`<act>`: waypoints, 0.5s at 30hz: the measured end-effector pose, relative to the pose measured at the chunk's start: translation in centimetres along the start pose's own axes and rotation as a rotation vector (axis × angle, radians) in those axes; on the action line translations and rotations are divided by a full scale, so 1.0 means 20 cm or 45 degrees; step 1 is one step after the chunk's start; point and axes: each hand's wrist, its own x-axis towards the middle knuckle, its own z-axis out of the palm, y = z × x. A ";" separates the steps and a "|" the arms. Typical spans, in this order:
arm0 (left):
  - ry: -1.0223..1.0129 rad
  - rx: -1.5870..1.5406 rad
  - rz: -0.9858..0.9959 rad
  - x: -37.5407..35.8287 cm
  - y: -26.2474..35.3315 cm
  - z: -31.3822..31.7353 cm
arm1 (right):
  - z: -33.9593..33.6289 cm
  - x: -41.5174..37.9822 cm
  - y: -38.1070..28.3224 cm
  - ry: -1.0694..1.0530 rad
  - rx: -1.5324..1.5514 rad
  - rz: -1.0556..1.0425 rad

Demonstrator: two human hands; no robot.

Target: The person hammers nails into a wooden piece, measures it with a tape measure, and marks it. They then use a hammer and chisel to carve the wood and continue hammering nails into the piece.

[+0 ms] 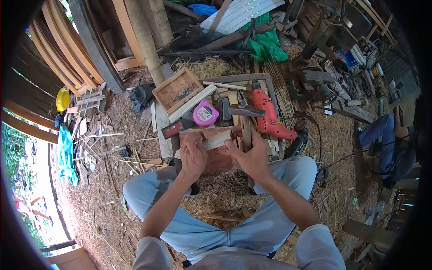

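Observation:
My left hand (193,155) is closed on the left end of a short, pale wooden piece (217,140), held over a reddish wooden board (218,163). My right hand (253,155) is wrapped round the wooden handle of a hammer (246,110), whose metal head points away from me. The right thumb and fingertips also meet the right end of the wooden piece. Just beyond the hands lies a pink tape measure (205,113). To the right of the hammer rests a red power drill (270,112). My fingers partly hide the wooden piece.
A wooden box (177,91) with nails stands at the bench's far left, beside a pale wood strip (192,103). The drill's cord (317,130) runs off right. Wood scraps and shavings cover the ground. At right, a person's blue-clad leg (382,139) shows.

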 end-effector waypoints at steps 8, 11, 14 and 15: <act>0.009 0.008 0.111 0.04 -0.02 0.01 | -0.07 0.10 0.16 -0.186 0.167 0.047; -0.043 0.053 0.101 0.04 -0.03 0.01 | -0.08 0.12 0.17 -0.258 0.212 -0.019; -0.121 -0.060 0.006 0.02 -0.05 0.01 | -0.09 0.12 0.17 -0.284 0.245 0.009; -0.141 -0.052 0.007 0.03 -0.05 0.00 | -0.10 0.12 0.17 -0.301 0.243 0.041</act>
